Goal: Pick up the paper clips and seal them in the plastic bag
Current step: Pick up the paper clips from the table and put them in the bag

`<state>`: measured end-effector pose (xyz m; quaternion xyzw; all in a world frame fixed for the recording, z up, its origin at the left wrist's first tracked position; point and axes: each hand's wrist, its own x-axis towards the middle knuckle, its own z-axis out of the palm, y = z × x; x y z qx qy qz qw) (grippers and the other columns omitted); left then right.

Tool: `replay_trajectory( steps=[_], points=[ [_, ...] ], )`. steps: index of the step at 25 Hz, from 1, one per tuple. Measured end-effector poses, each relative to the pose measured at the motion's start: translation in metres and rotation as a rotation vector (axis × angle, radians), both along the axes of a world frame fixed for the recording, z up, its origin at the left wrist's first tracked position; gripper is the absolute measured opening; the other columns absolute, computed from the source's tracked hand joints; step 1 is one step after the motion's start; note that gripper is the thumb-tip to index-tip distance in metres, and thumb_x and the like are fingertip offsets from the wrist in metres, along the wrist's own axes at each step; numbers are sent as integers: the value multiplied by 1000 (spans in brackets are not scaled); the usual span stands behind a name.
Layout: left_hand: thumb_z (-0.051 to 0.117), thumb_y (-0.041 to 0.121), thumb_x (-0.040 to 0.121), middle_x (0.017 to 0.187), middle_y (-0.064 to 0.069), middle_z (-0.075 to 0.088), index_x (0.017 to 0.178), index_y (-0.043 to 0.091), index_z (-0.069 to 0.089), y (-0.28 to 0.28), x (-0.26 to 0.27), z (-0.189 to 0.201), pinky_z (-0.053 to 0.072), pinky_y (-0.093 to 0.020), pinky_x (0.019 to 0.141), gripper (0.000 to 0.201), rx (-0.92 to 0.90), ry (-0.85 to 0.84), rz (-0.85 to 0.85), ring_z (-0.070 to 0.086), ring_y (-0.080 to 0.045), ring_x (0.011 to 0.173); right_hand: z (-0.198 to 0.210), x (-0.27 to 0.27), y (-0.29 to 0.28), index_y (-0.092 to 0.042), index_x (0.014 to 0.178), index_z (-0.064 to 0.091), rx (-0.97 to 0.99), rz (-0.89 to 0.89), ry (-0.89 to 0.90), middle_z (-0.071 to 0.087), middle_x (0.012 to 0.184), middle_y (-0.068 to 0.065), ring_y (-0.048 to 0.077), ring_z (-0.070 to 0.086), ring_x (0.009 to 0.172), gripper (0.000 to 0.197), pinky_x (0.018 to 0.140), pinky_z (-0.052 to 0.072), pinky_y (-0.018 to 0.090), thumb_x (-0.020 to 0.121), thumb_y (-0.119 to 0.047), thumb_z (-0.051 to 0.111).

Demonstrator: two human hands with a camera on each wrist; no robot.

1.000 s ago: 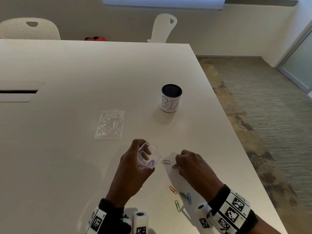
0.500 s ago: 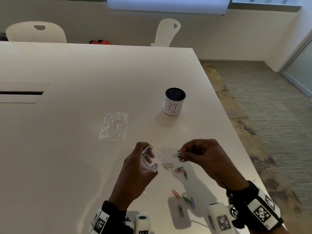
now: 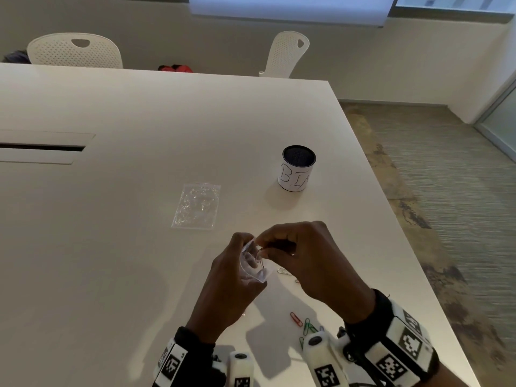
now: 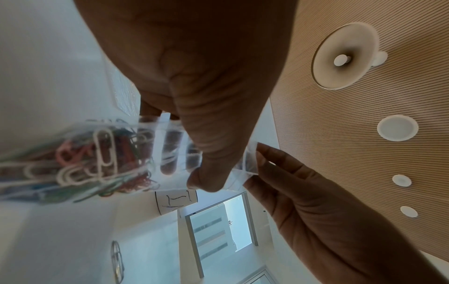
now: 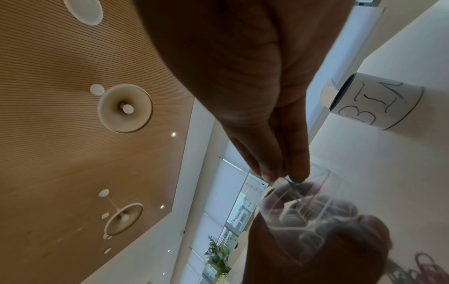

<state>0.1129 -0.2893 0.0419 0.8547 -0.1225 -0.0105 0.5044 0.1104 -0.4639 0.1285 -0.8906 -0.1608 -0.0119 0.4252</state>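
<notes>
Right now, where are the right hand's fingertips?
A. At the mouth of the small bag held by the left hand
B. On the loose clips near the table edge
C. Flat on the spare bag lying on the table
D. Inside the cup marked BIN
A: the right hand pinches a paper clip at the open mouth of the plastic bag that the left hand holds.

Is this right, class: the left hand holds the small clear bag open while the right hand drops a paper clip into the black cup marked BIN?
Not quite. The left hand does hold the small clear bag open, but the right hand brings its paper clip to the bag's mouth, not to the cup, which stands apart farther back on the table. The head view shows this.
</notes>
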Motion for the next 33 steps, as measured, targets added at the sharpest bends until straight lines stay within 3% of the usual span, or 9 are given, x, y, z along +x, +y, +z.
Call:
replay_trajectory(
  steps=[6, 10, 12, 14, 17, 21, 24, 29, 33],
  points=[
    [84, 19, 81, 99, 11, 64, 112, 32, 46, 1, 0, 0, 57, -12, 74, 51, 1, -62, -35, 68, -11, 91, 5, -4, -18, -16, 95, 81, 27, -91, -53, 80, 81, -8, 0, 75, 76, 10, 74, 58, 11, 89, -10, 77],
    [82, 14, 81, 99, 10, 65, 114, 27, 50, 3, -2, 4, 59, -17, 71, 47, -45, -39, -32, 68, -12, 90, -9, -20, -45, -18, 92, 81, -2, -136, 96, 78, 79, -10, 1, 74, 74, 10, 71, 57, 12, 88, -8, 78],
    [82, 11, 80, 98, 10, 66, 114, 26, 51, 4, -3, 5, 57, -15, 70, 48, -52, -35, -27, 67, -12, 89, -22, -34, -58, -23, 94, 79, -116, -126, 167, 76, 84, -12, 1, 72, 77, 8, 74, 59, 17, 88, -17, 79],
    [82, 9, 80, 98, 9, 66, 115, 26, 52, 5, -3, 5, 56, -13, 70, 49, -53, -28, -24, 68, -12, 88, -36, -52, -69, -29, 107, 73, -273, -101, 275, 71, 99, -15, 0, 68, 84, 21, 83, 60, 23, 87, -32, 78],
    [83, 9, 79, 98, 8, 67, 116, 25, 52, 4, -5, 5, 54, -10, 70, 51, -43, -27, -26, 69, -11, 88, -52, -81, -74, -33, 133, 56, -519, -57, 429, 55, 126, -19, 1, 59, 100, 57, 92, 56, 22, 83, -51, 75],
    [83, 8, 79, 99, 8, 68, 117, 25, 51, 5, -4, 5, 56, -12, 71, 52, -35, -26, -32, 70, -11, 88, -62, -101, -65, -27, 140, 47, -484, -94, 506, 46, 129, -14, 7, 56, 108, 81, 89, 58, 21, 73, -58, 79],
    [82, 8, 79, 98, 8, 67, 117, 26, 50, 3, -4, 5, 57, -14, 71, 53, -19, -42, -32, 68, -11, 87, -67, -99, -54, -24, 132, 52, -467, -136, 502, 51, 123, -11, 10, 59, 106, 70, 91, 58, 25, 75, -52, 82],
    [82, 9, 79, 97, 9, 67, 116, 28, 50, 2, -3, 5, 60, -25, 74, 53, -16, -51, -32, 68, -13, 88, -77, -88, -39, -19, 125, 66, -400, -178, 391, 63, 121, -4, 13, 65, 107, 37, 97, 57, 28, 91, -28, 76],
    [82, 9, 79, 98, 10, 67, 116, 27, 50, 3, -3, 4, 61, -24, 74, 52, -19, -51, -35, 68, -12, 89, -81, -79, -36, -19, 130, 65, -350, -177, 326, 64, 126, -2, 14, 67, 108, 39, 98, 57, 28, 92, -27, 74]
  ],
)
